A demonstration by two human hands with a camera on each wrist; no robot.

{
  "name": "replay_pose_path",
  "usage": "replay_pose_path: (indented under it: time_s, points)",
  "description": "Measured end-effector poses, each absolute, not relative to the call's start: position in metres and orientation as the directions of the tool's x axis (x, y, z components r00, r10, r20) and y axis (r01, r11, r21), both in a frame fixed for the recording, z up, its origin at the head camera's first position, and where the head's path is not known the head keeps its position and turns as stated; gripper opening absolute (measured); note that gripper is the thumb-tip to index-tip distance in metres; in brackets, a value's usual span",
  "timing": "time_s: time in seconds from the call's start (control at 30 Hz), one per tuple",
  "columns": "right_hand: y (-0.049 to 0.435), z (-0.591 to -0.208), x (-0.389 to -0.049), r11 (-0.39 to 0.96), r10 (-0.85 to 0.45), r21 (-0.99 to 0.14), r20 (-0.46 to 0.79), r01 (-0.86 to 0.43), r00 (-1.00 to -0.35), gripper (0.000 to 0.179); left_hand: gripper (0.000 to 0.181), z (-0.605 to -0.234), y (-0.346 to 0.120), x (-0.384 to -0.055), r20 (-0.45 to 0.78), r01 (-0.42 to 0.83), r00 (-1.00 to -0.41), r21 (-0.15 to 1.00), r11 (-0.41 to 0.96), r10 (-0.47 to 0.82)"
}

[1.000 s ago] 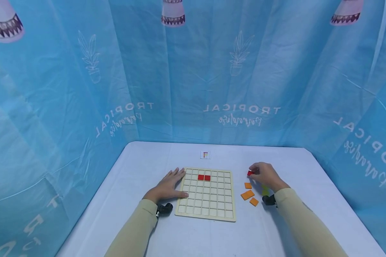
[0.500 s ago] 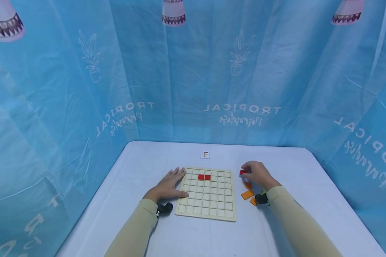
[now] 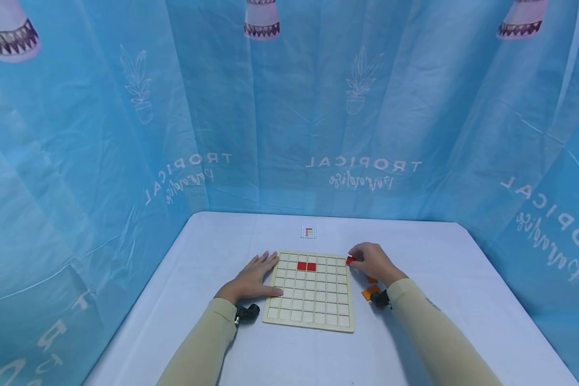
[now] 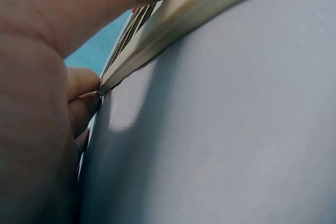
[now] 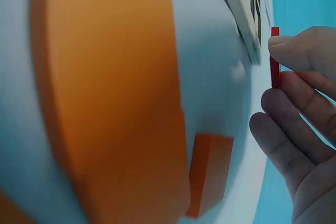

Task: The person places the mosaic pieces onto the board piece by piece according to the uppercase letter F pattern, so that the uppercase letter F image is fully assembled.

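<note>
Orange tiles on the white surface, right of the gridded board; left hand lies along board's left edge, fingers straight and spread, thumb over rim; two red tiles side by side in second row from far edge; right hand pinches another red tile by board's far right corner, can't tell if touching; small card beyond, blue curtain behind

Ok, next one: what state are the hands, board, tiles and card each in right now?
Left hand: spread, thumb over the board's left edge
Right hand: pinching a red tile
Pinched red tile: held, not set in a cell
Grid board: flat on the table
Two other red tiles: seated in neighbouring cells
Orange tiles: loose on the table
Printed grid card: flat, printed side up
</note>
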State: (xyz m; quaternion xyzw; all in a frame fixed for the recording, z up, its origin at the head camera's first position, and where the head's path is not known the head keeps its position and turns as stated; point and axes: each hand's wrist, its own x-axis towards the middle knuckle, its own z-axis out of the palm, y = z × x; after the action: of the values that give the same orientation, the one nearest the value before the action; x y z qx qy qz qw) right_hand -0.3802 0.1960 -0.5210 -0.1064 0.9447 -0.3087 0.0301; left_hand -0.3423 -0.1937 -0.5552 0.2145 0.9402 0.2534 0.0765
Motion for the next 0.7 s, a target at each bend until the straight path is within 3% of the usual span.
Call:
replay_pose_path:
  time_s: [0.33, 0.7]
  points:
    - [0.176, -0.523, -0.382, 0.753, -0.294, -0.598, 0.066, -0.274, -0.953, 0.025, 0.118, -0.554, -0.193, -0.341, -0.042, 0.347, -0.902, 0.519, 0.781, 0.43]
    - [0.151, -0.522, -0.379, 0.741, -0.293, -0.627, 0.018, -0.239, -0.956, 0.027, 0.115, -0.554, -0.192, -0.341, -0.037, 0.35, -0.901, 0.524, 0.776, 0.432]
